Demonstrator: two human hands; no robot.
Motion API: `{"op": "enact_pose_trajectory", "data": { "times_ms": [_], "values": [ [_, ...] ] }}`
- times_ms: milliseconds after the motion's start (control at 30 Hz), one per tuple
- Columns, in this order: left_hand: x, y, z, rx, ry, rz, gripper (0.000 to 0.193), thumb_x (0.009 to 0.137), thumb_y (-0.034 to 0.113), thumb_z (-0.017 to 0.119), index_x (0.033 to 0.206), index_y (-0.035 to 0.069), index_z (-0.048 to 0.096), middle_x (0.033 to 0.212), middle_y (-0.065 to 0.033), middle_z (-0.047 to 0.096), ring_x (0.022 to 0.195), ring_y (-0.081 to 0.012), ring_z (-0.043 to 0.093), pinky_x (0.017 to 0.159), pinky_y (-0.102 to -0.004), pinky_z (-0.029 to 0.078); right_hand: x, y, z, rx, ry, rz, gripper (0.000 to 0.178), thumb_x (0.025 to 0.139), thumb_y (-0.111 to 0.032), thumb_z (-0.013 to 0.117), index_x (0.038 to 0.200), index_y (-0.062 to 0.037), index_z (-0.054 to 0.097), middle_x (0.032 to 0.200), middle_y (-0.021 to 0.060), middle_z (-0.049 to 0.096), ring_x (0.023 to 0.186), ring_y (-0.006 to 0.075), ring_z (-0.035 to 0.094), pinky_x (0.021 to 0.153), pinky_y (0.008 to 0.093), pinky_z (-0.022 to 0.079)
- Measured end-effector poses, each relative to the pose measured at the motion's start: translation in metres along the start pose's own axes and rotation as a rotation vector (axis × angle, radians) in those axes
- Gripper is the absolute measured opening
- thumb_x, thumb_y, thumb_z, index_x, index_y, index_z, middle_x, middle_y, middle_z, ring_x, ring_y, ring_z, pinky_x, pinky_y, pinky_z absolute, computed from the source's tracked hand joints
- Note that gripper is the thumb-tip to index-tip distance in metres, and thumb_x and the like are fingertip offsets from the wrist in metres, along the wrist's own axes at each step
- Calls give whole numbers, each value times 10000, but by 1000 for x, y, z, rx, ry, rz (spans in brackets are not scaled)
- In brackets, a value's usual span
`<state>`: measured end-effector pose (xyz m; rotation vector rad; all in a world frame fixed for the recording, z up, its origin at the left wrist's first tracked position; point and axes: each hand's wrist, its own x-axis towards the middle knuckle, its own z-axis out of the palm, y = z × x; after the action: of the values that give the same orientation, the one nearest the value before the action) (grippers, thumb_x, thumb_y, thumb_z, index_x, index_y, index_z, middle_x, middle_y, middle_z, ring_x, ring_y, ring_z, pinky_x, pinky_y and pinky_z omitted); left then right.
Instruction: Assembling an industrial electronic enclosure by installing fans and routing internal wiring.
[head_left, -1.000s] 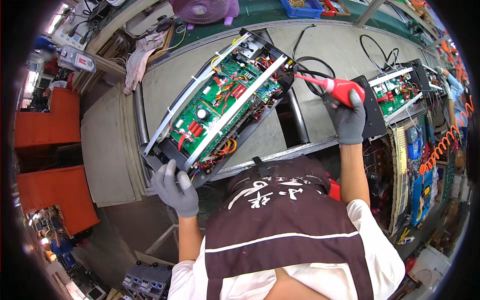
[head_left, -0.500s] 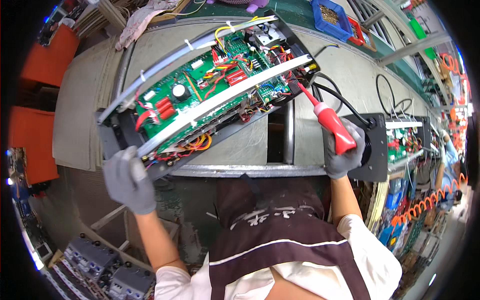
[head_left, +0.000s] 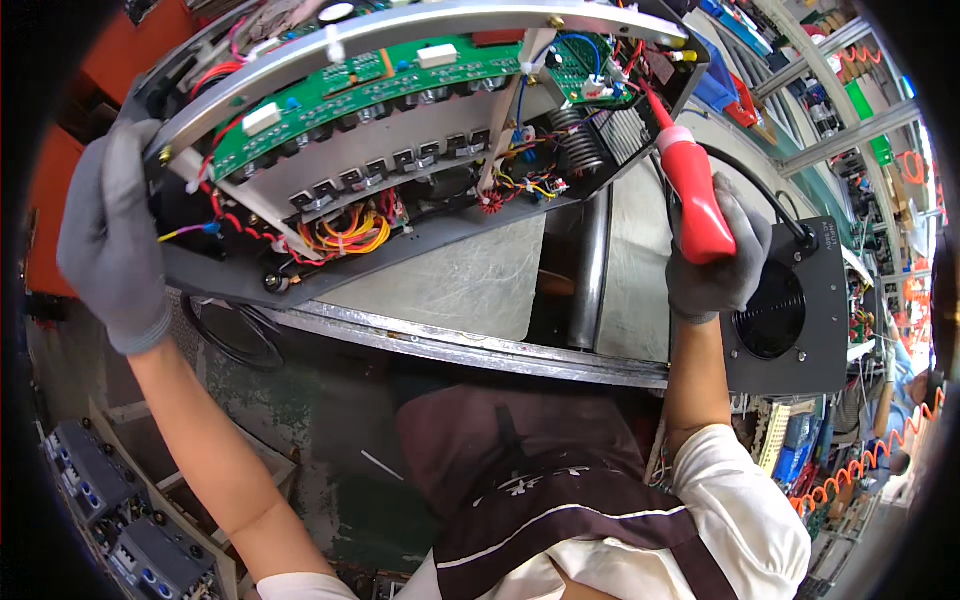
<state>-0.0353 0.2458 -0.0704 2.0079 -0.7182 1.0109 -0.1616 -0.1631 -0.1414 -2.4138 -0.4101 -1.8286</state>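
Observation:
An opened electronics chassis lies across the bench, tilted so that its near side shows. Inside are a green circuit board, a row of black components and a bundle of orange and yellow wires. My left hand, in a grey glove, is closed round the left end of the chassis. In my gloved right hand is a red squeeze bottle with a long thin nozzle. The nozzle points up and left into the right end of the chassis, among wires; its very tip is hard to make out.
A black panel with a round fan opening stands right of my right hand, joined to a thick black cable. The bench's metal edge runs before me, with a roller set in it. Grey-blue units sit low at left.
The chassis appears nearer and larger, with its near side tipped into sight. My left hand has moved from its front corner to its left end. My right hand still holds the squeeze bottle.

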Motion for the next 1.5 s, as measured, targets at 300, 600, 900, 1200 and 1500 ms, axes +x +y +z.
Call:
{"op": "enact_pose_trajectory", "data": {
  "times_ms": [300,600,900,1200,1500],
  "values": [
    [2,8,-5,220,38,145,161,920,83,579,890,-63,637,834,-93,639,770,-191,601,735,-281,467,27,-8,5,-5,-102,-11,476,605,-22,797,1046,-59,623,942,163,660,817,322,672,686,357,546],
    [3,8,-3,167,27,123,177,929,97,572,899,-65,635,844,-94,642,766,-178,593,714,-281,459,38,-12,10,-93,-221,-38,463,592,-6,777,1030,-50,631,915,161,660,794,319,671,678,356,539],
    [1,5,-4,173,21,88,208,936,130,568,922,-57,659,866,-101,649,788,-184,594,711,-292,456,53,-25,-3,-112,-254,-31,453,570,1,762,1003,-39,636,868,156,646,741,323,655,631,355,523],
    [2,9,-5,206,22,121,211,929,141,569,907,-44,668,866,-124,639,830,-237,610,780,-326,461,58,-34,-3,-148,-376,-34,490,567,-17,760,1038,-55,629,925,139,641,775,315,647,635,355,519],
    [2,11,-3,203,30,108,194,931,121,560,897,-42,660,848,-109,628,779,-224,597,721,-312,459,15,-10,-23,-55,-153,-122,473,570,-53,771,1031,-45,663,950,158,667,763,297,666,647,352,537]
  ]
}}
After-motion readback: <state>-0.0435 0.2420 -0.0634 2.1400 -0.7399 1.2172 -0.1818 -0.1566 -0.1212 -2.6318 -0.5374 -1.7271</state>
